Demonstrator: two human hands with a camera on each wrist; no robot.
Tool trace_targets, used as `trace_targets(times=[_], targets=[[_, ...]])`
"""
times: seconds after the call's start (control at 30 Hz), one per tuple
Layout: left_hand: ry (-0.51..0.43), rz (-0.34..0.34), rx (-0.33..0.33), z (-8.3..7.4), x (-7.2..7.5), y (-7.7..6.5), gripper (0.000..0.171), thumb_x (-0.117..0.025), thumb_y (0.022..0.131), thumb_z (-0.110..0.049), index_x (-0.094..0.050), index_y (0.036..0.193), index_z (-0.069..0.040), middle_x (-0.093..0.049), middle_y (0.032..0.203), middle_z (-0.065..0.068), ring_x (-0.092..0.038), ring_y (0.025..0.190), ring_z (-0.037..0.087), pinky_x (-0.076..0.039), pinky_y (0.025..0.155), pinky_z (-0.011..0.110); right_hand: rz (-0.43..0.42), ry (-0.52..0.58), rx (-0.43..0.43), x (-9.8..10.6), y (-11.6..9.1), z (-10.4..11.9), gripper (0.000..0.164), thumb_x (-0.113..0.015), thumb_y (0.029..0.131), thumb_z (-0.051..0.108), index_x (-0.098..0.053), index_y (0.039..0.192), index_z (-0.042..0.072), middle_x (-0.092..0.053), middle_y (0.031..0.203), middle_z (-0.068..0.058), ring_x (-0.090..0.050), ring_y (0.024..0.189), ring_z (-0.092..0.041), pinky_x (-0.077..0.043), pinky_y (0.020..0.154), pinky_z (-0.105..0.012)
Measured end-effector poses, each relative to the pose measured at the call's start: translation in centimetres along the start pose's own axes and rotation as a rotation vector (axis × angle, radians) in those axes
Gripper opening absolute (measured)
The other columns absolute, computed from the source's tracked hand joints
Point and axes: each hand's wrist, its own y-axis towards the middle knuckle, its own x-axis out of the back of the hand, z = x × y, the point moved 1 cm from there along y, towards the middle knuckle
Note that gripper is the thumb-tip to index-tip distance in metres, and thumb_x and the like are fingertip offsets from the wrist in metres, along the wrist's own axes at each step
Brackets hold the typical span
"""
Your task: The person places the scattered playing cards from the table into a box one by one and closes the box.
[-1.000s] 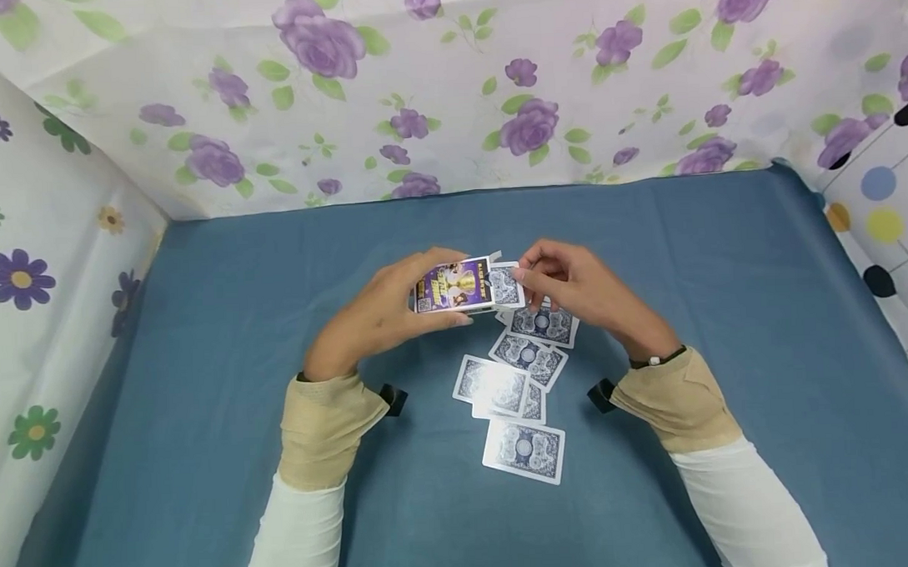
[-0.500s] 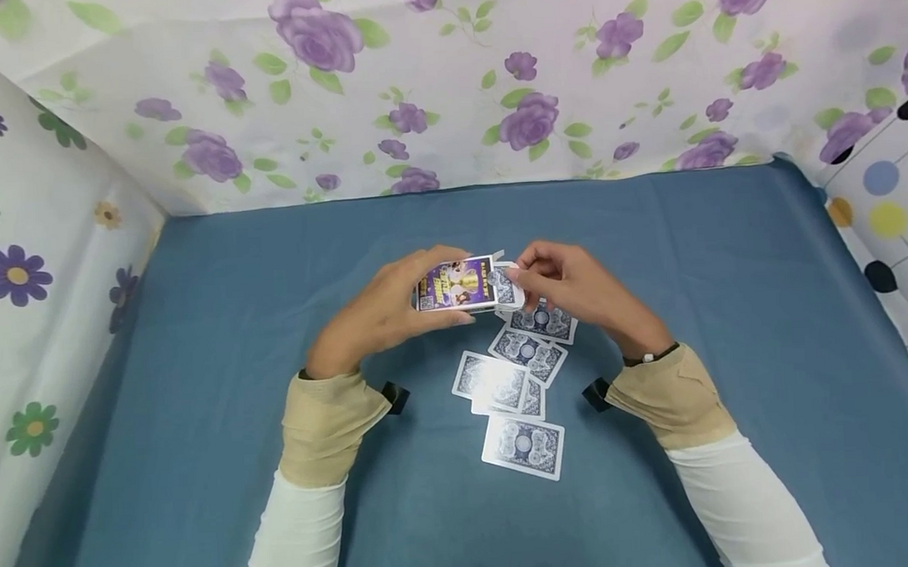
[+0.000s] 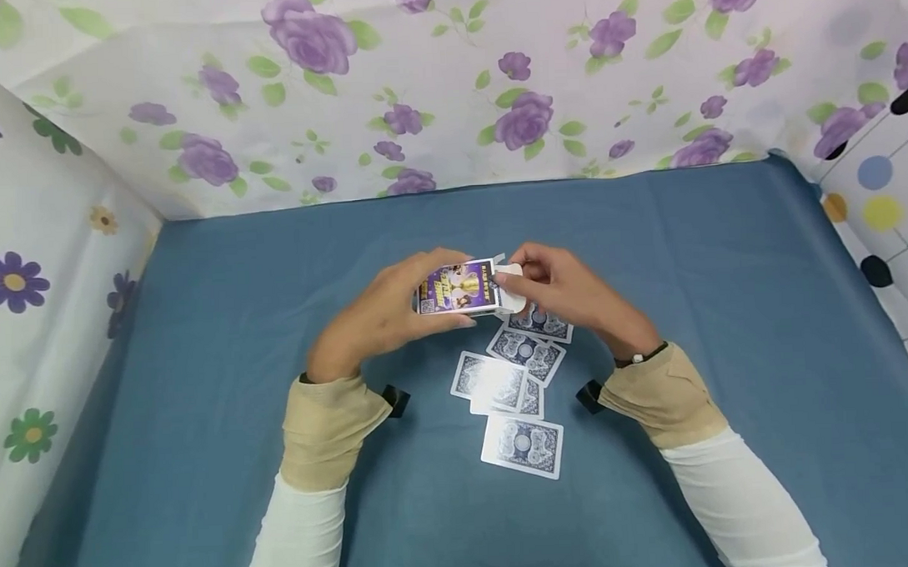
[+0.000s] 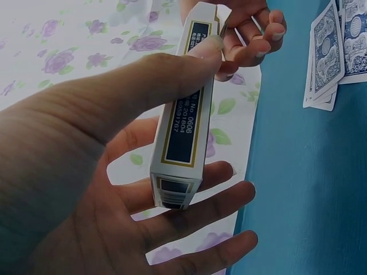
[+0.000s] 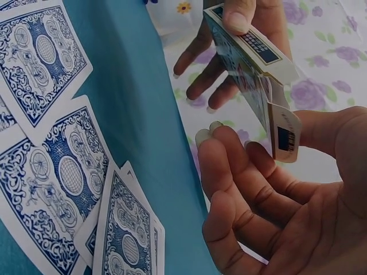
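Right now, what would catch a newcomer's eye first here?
The bright purple card box near the middle of the head view, gripped by the left hand, with the right hand at its open end. Next, the blue-backed cards strewn on the blue cloth nearer the person. Behind, purple roses cover a white sheet.

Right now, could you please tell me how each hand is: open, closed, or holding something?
Left hand: holding the card box between thumb and fingers.
Right hand: thumb at the flap, fingers bent; whether it pinches cannot be told.
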Motion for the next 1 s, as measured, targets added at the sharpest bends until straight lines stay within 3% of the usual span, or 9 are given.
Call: trace_targets(times=[0.33, 0.67, 0.8, 1.0], targets=[[-0.007, 0.010, -0.007, -0.02, -0.17, -0.10, 0.063, -0.077, 0.083, -0.037, -0.053, 0.139, -0.020, -0.058, 0.124, -0.003, -0.055, 0.097, 0.015, -0.046, 0.084, 0.035, 0.004, -0.022, -0.014, -0.65, 0.19, 0.32, 0.025, -0.063, 0.096, 0.027, -0.055, 0.105, 0.005, -0.062, 0.071, -0.004, -0.049, 0.054, -0.019, -0.042, 0.052, -0.030], [0.003, 0.017, 0.003, -0.06, -0.25, 0.26, 0.064, -0.078, 0.082, -0.037, -0.053, 0.139, -0.020, -0.057, 0.125, -0.002, -0.054, 0.098, 0.016, -0.046, 0.085, 0.035, -0.011, -0.046, 0.000, -0.56, 0.17, 0.14, 0.024, -0.063, 0.096, 0.027, -0.058, 0.105, 0.005, -0.059, 0.067, -0.004, -0.047, 0.050, -0.014, -0.041, 0.050, -0.028], [0.005, 0.012, 0.013, -0.10, -0.19, 0.16, 0.065, -0.078, 0.082, -0.038, -0.052, 0.139, -0.021, -0.058, 0.124, -0.003, -0.054, 0.098, 0.016, -0.046, 0.084, 0.035, -0.017, -0.054, 0.010, -0.60, 0.19, 0.18, 0.024, -0.064, 0.096, 0.026, -0.058, 0.107, 0.005, -0.058, 0.066, -0.004, -0.048, 0.050, -0.016, -0.041, 0.050, -0.028], [-0.013, 0.007, 0.007, 0.01, -0.12, -0.16, 0.064, -0.077, 0.083, -0.038, -0.052, 0.140, -0.022, -0.058, 0.123, -0.003, -0.054, 0.097, 0.015, -0.046, 0.084, 0.035, -0.012, -0.035, -0.005, -0.58, 0.20, 0.16, 0.029, -0.064, 0.096, 0.030, -0.058, 0.110, 0.005, -0.058, 0.068, -0.004, -0.059, 0.062, -0.034, -0.050, 0.055, -0.039]])
